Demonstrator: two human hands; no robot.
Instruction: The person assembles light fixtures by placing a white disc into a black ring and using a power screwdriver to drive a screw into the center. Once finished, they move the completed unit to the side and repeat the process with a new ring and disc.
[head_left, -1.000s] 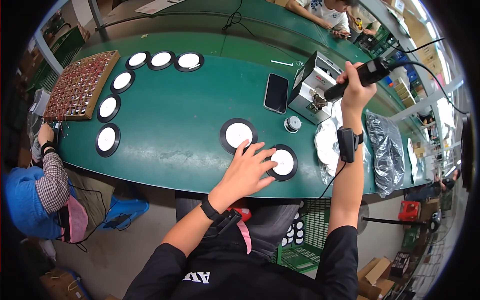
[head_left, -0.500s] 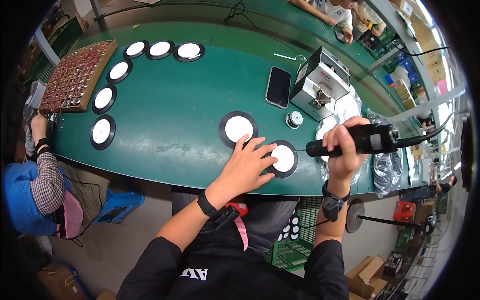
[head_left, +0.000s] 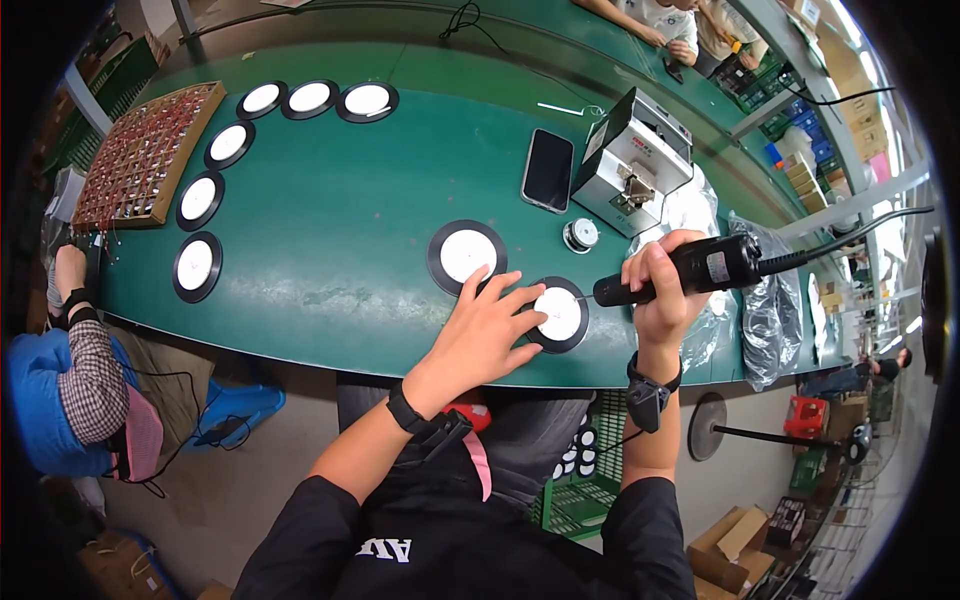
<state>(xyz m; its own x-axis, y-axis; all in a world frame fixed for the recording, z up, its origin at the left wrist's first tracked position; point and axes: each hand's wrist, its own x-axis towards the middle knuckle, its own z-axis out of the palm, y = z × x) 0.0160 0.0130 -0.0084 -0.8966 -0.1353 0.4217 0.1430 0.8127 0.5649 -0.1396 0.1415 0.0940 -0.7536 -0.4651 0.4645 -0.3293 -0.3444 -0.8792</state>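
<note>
My right hand [head_left: 662, 292] is wrapped round a black corded electric screwdriver [head_left: 718, 264], held nearly level. Its thin bit points left and reaches the white middle of a black-rimmed round disc [head_left: 566, 322] near the table's front edge. Fingers spread, my left hand [head_left: 482, 328] rests on that disc's left part. Its index fingertip lies at the lower rim of another, larger-looking disc [head_left: 467, 250] just to the left. A small round metal part [head_left: 581, 235] stands beyond the right-hand disc. Whether the bit touches a screw is too small to tell.
Several similar discs [head_left: 198, 267] curve along the table's left and far side, beside a divided tray of wired parts [head_left: 150, 155]. A phone [head_left: 548, 170], a silver box-shaped machine [head_left: 640, 165] and clear plastic bags [head_left: 768, 310] lie right. A co-worker's hand [head_left: 71, 268] is at far left.
The screwdriver and my right hand have shifted slightly left in the picture, along with the whole scene. My left hand stays on the same disc.
</note>
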